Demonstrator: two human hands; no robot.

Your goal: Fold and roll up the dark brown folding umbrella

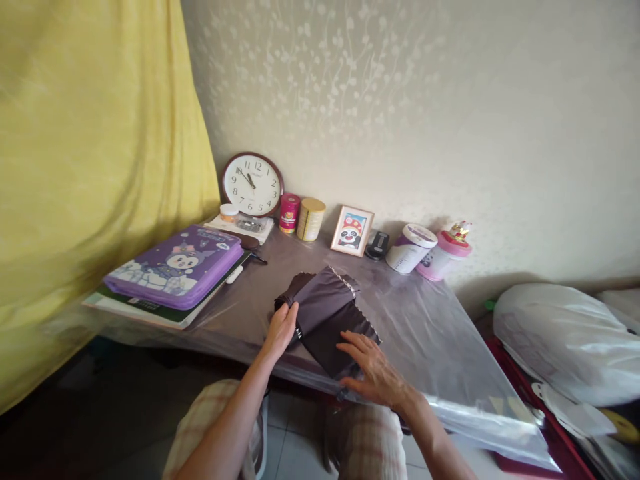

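Observation:
A dark folding umbrella [327, 310] lies on the table in front of me, its loose canopy panels spread to the right. The panels have a light patterned trim, and small white lettering shows near my left hand. My left hand [284, 325] is closed around the gathered left end of the umbrella. Over the lower right panel, my right hand [367, 363] has its fingers spread, and the fingertips reach onto the dark cloth. The umbrella's handle cannot be made out.
Clear plastic covers the table [425, 333]. At left a purple case [180, 267] rests on books. Along the wall stand a clock [253, 185], a pink tin [289, 213], a yellow can [311, 220], a panda picture frame [352, 231] and two tubs [411, 249]. White bags [565, 340] lie at right.

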